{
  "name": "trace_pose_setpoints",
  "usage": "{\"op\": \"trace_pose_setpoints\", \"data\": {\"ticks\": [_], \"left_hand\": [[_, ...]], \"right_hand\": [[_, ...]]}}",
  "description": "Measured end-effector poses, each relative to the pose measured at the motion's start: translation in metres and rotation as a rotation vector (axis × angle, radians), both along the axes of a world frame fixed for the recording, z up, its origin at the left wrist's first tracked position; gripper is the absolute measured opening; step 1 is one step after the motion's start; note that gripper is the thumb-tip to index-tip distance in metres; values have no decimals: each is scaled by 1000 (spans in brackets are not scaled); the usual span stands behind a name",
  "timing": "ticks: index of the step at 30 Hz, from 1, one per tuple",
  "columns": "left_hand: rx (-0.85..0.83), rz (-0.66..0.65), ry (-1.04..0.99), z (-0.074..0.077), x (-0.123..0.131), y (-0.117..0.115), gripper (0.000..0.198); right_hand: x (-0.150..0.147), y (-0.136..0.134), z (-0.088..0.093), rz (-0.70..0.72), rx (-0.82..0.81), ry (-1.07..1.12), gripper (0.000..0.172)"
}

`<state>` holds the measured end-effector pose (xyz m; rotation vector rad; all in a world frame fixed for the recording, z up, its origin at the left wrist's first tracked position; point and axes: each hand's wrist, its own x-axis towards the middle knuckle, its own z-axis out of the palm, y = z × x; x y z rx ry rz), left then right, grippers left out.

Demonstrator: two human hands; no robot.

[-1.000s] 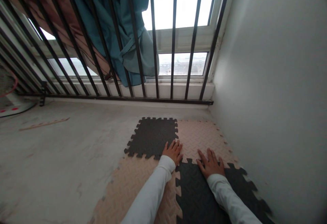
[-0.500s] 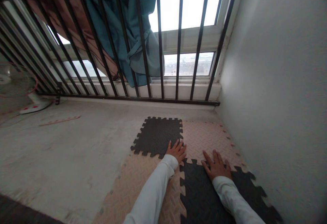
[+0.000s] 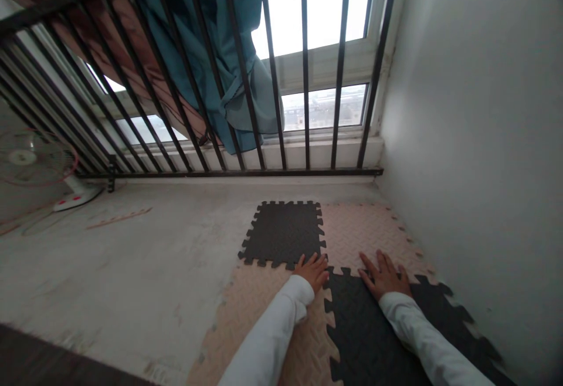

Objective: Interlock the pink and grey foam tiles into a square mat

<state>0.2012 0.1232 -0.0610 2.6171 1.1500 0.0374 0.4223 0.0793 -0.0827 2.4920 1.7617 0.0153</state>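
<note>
My left hand (image 3: 312, 272) rests flat with fingers spread where several foam tiles meet. Its fingertips touch the near right corner of the far black foam tile (image 3: 284, 230), and its wrist is over the near beige foam tile (image 3: 255, 310). My right hand (image 3: 386, 276) lies palm down, fingers apart, across the seam between the far pink-beige foam tile (image 3: 365, 233) and the near black foam tile (image 3: 365, 321). Toothed puzzle edges join the tiles in a checkered pattern. Parts of the seams are hidden under both hands.
A black metal railing (image 3: 272, 172) runs along the far side before a window, with teal cloth (image 3: 237, 92) behind its bars. A white wall (image 3: 475, 139) borders the tiles on the right. A fan (image 3: 74, 195) and a thin strip (image 3: 118, 219) are on the concrete floor (image 3: 153, 280).
The view has shifted, so the tiles sit slightly further right. My left hand has drawn back a little toward me, off the far tile's face to its corner. My right hand stays on the seam.
</note>
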Motion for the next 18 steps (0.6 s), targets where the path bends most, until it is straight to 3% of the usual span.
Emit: {"op": "trace_pose_setpoints", "data": {"ticks": [5, 10, 18], "left_hand": [[166, 215, 52, -12, -16, -16, 69], [236, 361, 70, -22, -28, -32, 65], [78, 292, 141, 5, -26, -24, 70]], "right_hand": [[-2, -1, 3, 2, 33, -11, 53], [-6, -2, 9, -22, 14, -31, 53], [-6, -6, 15, -5, 16, 0, 53]]}}
